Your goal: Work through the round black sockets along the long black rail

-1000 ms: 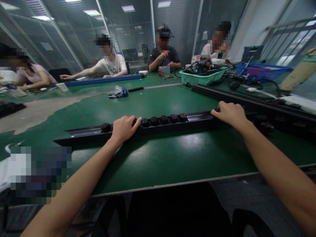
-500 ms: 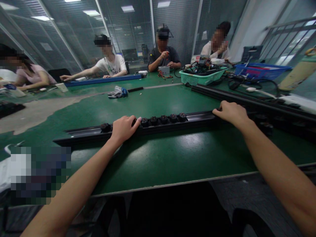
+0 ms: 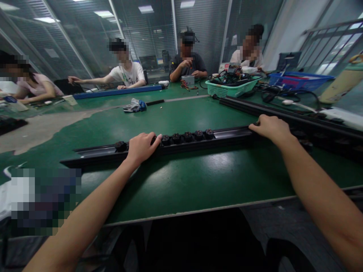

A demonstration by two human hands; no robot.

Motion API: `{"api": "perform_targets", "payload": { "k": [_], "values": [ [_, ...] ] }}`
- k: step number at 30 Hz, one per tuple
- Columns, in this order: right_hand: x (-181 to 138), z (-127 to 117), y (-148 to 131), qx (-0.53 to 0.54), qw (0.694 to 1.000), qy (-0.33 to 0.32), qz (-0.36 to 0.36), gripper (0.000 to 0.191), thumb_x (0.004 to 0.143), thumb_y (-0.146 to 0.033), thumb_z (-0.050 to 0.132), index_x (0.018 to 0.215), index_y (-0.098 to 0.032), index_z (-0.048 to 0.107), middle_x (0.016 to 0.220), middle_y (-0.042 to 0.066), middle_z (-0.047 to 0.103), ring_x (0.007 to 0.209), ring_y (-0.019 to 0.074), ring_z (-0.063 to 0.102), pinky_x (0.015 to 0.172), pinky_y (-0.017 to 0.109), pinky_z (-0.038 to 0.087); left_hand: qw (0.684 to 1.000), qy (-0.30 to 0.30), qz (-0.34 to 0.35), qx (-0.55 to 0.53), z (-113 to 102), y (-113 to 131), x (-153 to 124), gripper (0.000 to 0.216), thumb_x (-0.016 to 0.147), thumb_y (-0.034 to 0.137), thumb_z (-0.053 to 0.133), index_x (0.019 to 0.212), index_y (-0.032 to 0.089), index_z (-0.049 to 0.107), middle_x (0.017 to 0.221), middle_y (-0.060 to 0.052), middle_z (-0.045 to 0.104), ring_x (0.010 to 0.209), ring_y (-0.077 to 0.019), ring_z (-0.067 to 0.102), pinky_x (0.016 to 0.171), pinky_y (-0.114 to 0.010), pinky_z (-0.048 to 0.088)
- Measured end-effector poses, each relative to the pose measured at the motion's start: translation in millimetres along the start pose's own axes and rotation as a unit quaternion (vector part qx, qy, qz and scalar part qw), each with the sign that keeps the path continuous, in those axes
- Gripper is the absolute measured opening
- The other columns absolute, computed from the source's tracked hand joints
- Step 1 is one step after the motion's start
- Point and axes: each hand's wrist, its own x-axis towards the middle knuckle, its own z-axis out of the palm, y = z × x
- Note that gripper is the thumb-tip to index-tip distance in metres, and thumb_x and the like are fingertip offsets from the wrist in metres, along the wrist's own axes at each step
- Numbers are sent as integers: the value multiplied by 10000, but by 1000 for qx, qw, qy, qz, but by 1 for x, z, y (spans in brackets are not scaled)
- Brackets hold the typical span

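Left hand [image 3: 141,147] has its grip curled over the black rail [image 3: 232,133], lying on the green bench [image 3: 181,181], round sockets [image 3: 187,136] inside; right hand [image 3: 272,126] at its right end, grip too hidden to tell.

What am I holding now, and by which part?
Your left hand holds the black rail at its row of round parts; your right hand is toward its right end, grip unclear.

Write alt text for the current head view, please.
A person's left hand rests on a long black channel-shaped rail with round black fittings, the right hand near its right end, on a green tabletop; beyond sits a mint-green plastic basket.
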Motion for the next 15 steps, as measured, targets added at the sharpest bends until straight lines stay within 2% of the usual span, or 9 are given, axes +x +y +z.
{"api": "perform_targets", "payload": {
  "k": [3,8,15],
  "values": [
    [4,2,5,5,1000,-3,4,552,1019,-518,479,1303,-75,645,1293,344,660,1198,446,661,867,466,487,1000,0,1,-2,0,0,0,686,1090,635,223,1020,190,741,953,-139,755,846,-274,685,643,-324,337],
    [11,8,10,6,1000,-8,15,589,1003,-578,475,1335,-120,640,1310,292,677,1219,450,672,916,486,531,1000,2,3,1,-1,1,0,670,1097,616,233,1019,185,740,954,-137,758,863,-274,689,642,-324,332],
    [11,7,9,-3,1000,-14,28,592,1001,-559,477,1344,-104,638,1323,283,683,1235,463,676,955,520,554,1000,2,3,1,1,0,0,671,1097,621,237,1014,191,745,946,-132,757,859,-271,688,638,-323,322]
  ]
}}
